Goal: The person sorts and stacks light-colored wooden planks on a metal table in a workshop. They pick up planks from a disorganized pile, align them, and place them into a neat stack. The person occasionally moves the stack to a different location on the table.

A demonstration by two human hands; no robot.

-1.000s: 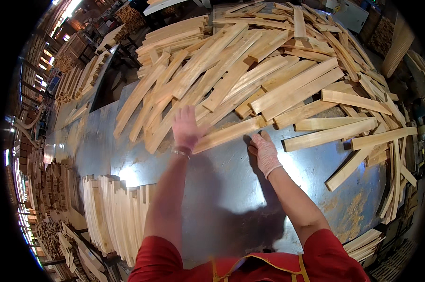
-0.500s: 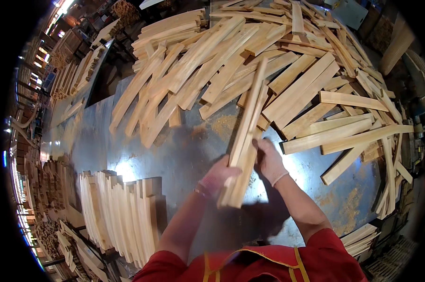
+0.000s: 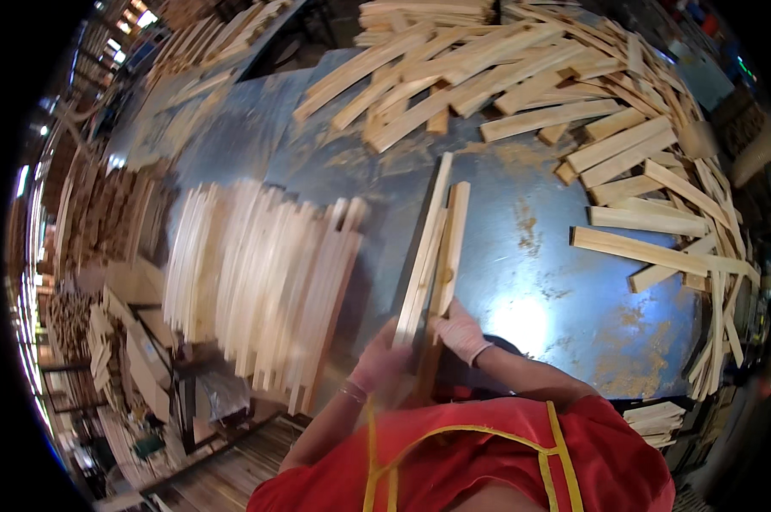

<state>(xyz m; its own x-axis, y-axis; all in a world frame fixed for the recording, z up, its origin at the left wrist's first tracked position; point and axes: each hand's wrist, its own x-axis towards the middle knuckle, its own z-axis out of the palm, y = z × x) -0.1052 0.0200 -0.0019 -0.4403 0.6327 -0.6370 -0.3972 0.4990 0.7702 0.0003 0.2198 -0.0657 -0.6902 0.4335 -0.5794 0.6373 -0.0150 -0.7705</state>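
Note:
Close in front of my body I hold a few pale wooden strips (image 3: pixel 424 269), their far ends pointing away over the metal table. My left hand (image 3: pixel 379 358), a little smeared by motion, is closed round the near part of the left-hand strips. My right hand (image 3: pixel 462 334) grips the right-hand strip (image 3: pixel 452 247) by its edge. The strips lie side by side with uneven far ends, and their near ends are partly hidden by my hands and in shadow. Left of my left hand stands a row of stacked wooden strips (image 3: pixel 266 282), set on edge side by side.
A loose heap of wooden boards (image 3: pixel 522 77) covers the far and right parts of the metal table (image 3: pixel 343 179). Sawdust (image 3: pixel 526 222) lies scattered on its surface. More stacked wood (image 3: pixel 104 213) stands at the left, and a small bundle of strips (image 3: pixel 654 420) sits at the lower right.
My view has swung left, bringing the stacked row nearer the middle. Both hands have drawn the strips closer to my body, away from the heap. The strips' far ends have spread slightly apart.

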